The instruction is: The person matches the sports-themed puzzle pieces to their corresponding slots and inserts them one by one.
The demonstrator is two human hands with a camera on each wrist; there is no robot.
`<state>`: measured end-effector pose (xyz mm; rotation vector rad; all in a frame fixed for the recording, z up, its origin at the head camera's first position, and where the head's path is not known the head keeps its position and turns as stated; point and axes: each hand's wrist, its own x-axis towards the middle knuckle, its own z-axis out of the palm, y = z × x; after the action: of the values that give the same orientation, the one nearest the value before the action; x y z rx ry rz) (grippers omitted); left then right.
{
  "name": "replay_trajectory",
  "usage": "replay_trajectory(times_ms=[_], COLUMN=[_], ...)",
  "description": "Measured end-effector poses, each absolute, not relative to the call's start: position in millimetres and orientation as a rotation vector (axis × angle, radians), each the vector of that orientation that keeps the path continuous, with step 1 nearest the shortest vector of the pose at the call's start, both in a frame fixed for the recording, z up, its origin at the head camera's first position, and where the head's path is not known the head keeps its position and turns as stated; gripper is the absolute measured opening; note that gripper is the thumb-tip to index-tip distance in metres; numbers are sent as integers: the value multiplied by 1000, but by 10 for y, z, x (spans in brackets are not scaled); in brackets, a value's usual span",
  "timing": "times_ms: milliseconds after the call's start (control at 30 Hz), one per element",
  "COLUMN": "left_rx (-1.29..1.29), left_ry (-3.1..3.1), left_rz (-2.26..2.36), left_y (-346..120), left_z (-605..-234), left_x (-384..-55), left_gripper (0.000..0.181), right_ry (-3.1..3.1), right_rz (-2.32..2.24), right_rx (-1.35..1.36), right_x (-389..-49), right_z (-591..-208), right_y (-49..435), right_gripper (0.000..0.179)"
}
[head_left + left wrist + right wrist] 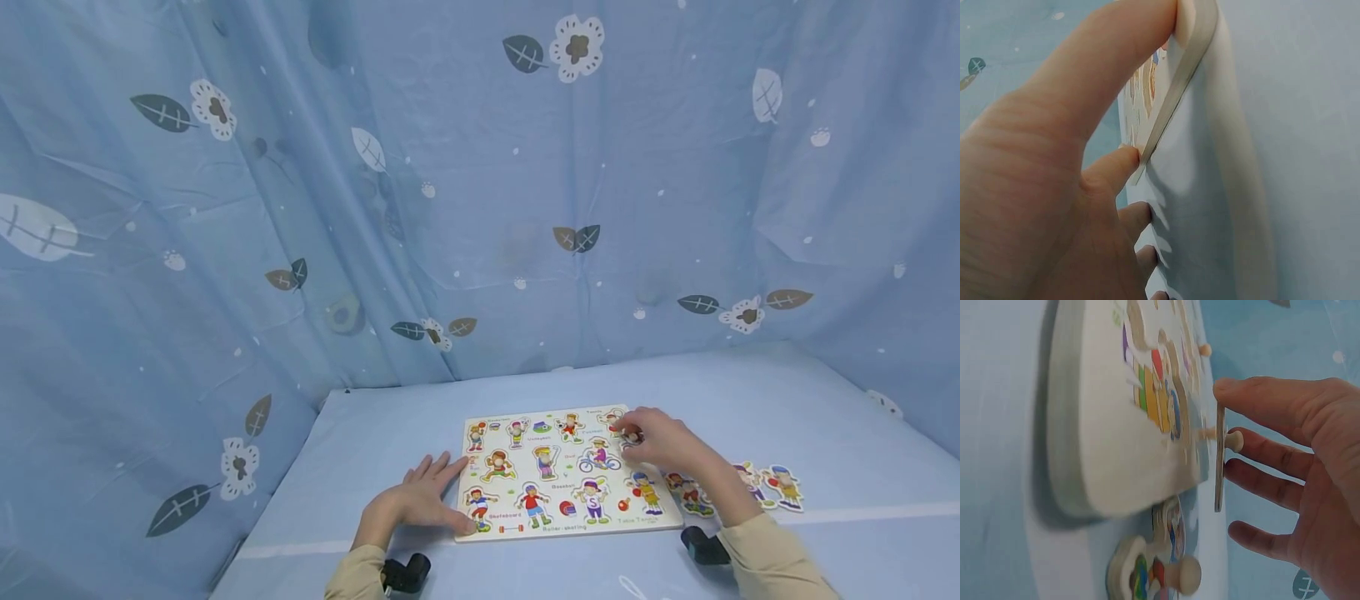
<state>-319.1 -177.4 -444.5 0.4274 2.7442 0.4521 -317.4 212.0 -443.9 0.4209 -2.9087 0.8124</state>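
A white wooden peg puzzle board (600, 425) with printed sports figures lies flat on the table. My left hand (420, 502) spreads its fingers at the board's left side; in the left wrist view, the thumb (1107, 47) rests on the board's edge and the index fingertip touches its side. My right hand (663, 442) is over the far right corner, holding a thin puzzle piece (1220, 469) with a wooden knob (1234, 441). In the right wrist view the piece is edge-on, its thumb and fingers around it, above the board. The piece's picture is mostly hidden.
Right of the board lie several loose knobbed pieces: one (688, 493) beside the board under the right forearm, others (783, 487) farther right. A blue cloth (420, 575) covers the table, and a patterned blue curtain (480, 167) hangs behind it.
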Motion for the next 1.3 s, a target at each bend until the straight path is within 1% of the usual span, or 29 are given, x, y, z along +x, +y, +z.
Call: replay_trajectory(times_ms=[267,433,700,1033,1300], left_rx=[452,454,413,441,436], left_ry=[2742,2737,2753,2735,2730], left_rz=[469,459,423,452,435], left_y=[-1805,-1797,-1772,-1788,-1786], left_z=[-4500,-4484,-4465,-4496,-4466], left_x=[-3231,-3235,-3212,-3242,-3227], left_gripper=[109,108,105,111,107], right_ry=[-2939,-2951,-2935,-2957,-2938], right_rz=[765,798,785,671,666], right_rx=[420,399,451,436,440], right_x=[-3221,-3227,-3228,-3208,-3197], right_z=[-4455,-4483,-4515,-4562,-4559], right_y=[1960,1865,1739,1693,1645], right_gripper=[38,36,36,30,27])
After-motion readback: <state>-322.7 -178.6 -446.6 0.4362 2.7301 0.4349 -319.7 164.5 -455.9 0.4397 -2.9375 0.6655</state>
